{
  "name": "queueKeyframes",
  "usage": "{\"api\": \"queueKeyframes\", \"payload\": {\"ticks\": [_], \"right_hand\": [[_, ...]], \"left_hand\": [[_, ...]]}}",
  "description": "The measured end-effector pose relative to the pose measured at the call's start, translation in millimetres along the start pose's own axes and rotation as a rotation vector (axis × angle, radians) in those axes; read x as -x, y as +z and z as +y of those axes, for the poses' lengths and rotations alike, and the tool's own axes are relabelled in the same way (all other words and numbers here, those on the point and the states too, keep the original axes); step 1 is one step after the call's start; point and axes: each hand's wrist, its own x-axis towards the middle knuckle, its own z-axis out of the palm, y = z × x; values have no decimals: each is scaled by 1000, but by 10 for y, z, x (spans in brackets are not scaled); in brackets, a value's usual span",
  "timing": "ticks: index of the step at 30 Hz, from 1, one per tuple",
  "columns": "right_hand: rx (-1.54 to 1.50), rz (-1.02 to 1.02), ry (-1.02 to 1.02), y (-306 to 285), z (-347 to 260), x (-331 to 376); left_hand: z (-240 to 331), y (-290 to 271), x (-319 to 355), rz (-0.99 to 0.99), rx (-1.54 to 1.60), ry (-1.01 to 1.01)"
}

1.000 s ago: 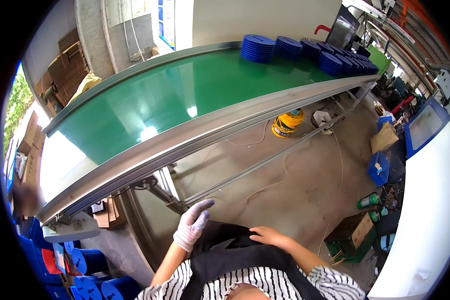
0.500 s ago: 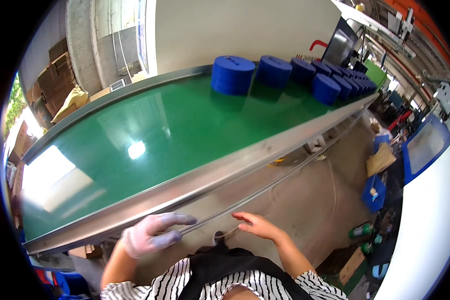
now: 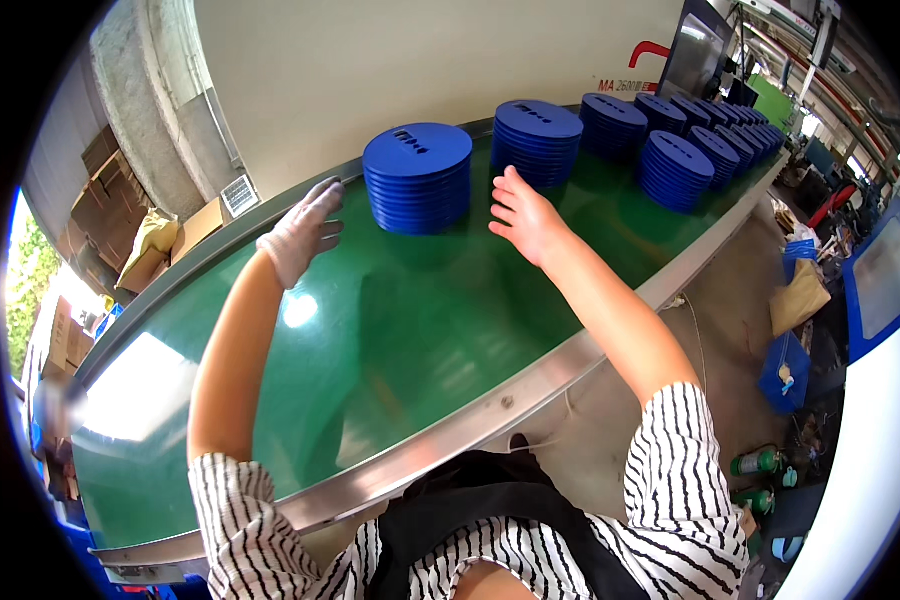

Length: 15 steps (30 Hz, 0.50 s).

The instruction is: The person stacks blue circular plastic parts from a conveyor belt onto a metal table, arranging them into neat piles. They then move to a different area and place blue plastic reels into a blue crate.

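A stack of round blue discs (image 3: 419, 185) stands on the green conveyor belt (image 3: 410, 320), its top disc pierced by small slots. To the left of this stack is my left hand (image 3: 305, 232), in a pale glove, fingers stretched out and apart from the discs. My bare right hand (image 3: 526, 220) reaches over the belt on the stack's right side, fingers spread, holding nothing. Just behind that hand stands a second blue stack (image 3: 537, 145). Several more such stacks (image 3: 677, 172) line the belt toward the far right.
A metal rail (image 3: 510, 400) edges the belt on my side. Behind it rises a large beige machine panel (image 3: 420, 60). Cardboard boxes (image 3: 105, 215) are piled at the left. On the floor at the right are a blue bin (image 3: 785, 375) and green cylinders (image 3: 757, 462).
Both hands have moved from in front of the belt's near rail up and forward over the belt, to either side of the nearest stack. The view has shifted closer to the belt.
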Motion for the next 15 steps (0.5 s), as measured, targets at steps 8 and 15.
{"api": "queueKeyframes", "payload": {"ticks": [8,15], "right_hand": [[-139,-203,107,-23,231,-1639],[83,-19,-282,90,-118,-1479]], "left_hand": [[-479,549,-1566,-58,3026,73],[-119,859,-1694,121,1116,242]]}}
